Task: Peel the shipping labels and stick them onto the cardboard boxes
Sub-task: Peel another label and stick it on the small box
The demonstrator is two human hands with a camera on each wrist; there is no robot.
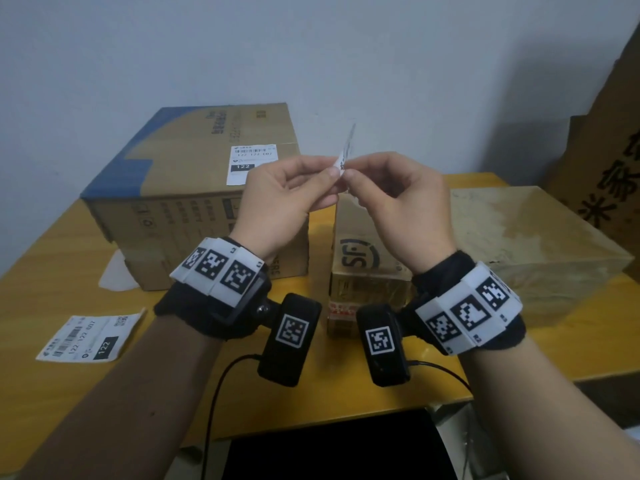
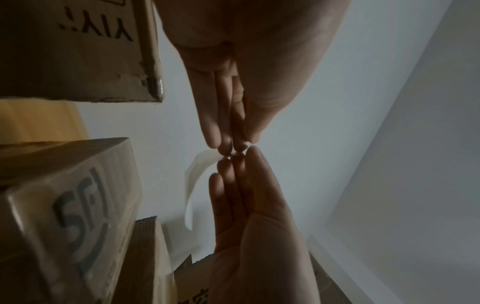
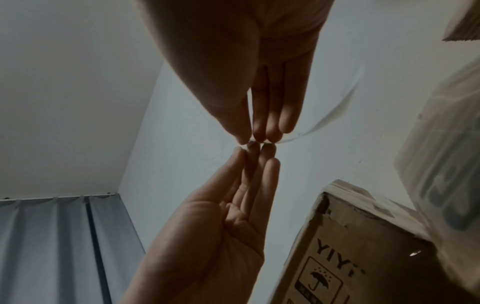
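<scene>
Lower left of the head view, a spare label (image 1: 90,337) lies flat on the yellow table (image 1: 346,386), near its front edge. At centre, the left hand (image 1: 277,206) and right hand (image 1: 401,206) meet above the table, fingertips pinching one corner of a shipping label (image 1: 346,147) held edge-on. Behind them stand the SF box (image 1: 360,261), a large labelled box (image 1: 194,174) upper left, and a pale box (image 1: 533,233) at right, with a narrow strip of table between the boxes.
</scene>
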